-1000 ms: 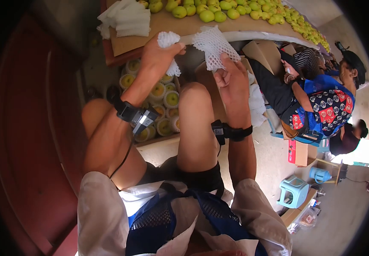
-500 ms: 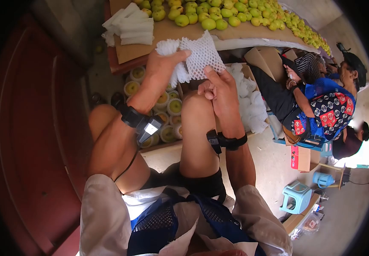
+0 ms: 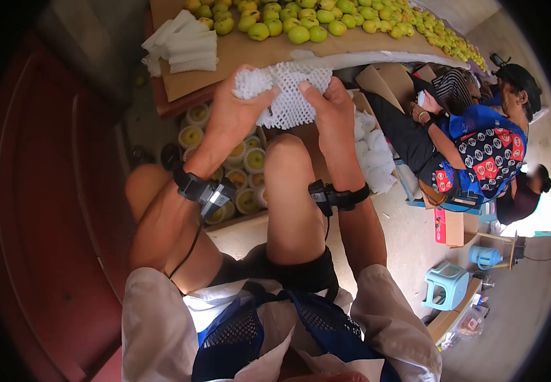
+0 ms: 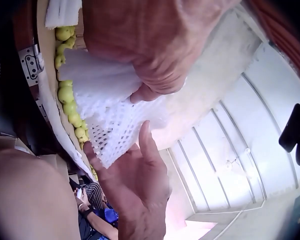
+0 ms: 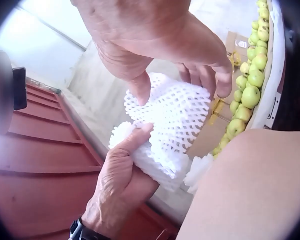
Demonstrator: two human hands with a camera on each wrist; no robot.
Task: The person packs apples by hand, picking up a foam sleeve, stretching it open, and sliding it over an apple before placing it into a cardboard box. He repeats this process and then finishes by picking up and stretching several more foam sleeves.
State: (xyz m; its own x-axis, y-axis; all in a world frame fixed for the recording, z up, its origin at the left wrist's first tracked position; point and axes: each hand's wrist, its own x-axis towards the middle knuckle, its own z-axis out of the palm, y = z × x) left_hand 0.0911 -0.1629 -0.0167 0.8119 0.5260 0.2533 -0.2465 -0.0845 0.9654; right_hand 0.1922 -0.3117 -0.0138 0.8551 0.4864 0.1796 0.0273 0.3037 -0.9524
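A white foam net sleeve (image 3: 296,95) stretches between both hands above the knees. The left hand (image 3: 240,105) grips a bunched white foam net (image 3: 251,84) and has its thumb against the stretched one. On the other side the right hand (image 3: 334,114) pinches the sleeve's edge between thumb and fingers. In the left wrist view the netting (image 4: 112,127) spreads from the left hand (image 4: 145,45) to the right hand (image 4: 137,185). The right wrist view has the netting (image 5: 172,112) between the left hand (image 5: 120,180) and the right hand (image 5: 165,45).
Green apples (image 3: 299,34) and a stack of white foam sleeves (image 3: 189,44) lie on the cardboard-covered table (image 3: 237,54). Below is a box of sleeved apples (image 3: 190,137). More white netting (image 3: 375,156) lies right of the knees. Another person (image 3: 479,153) sits at the right.
The hands have come together; the right hand's sleeve has moved left against the left hand's bunched net. The right thumb now presses on the netting, which lies lower and more level.
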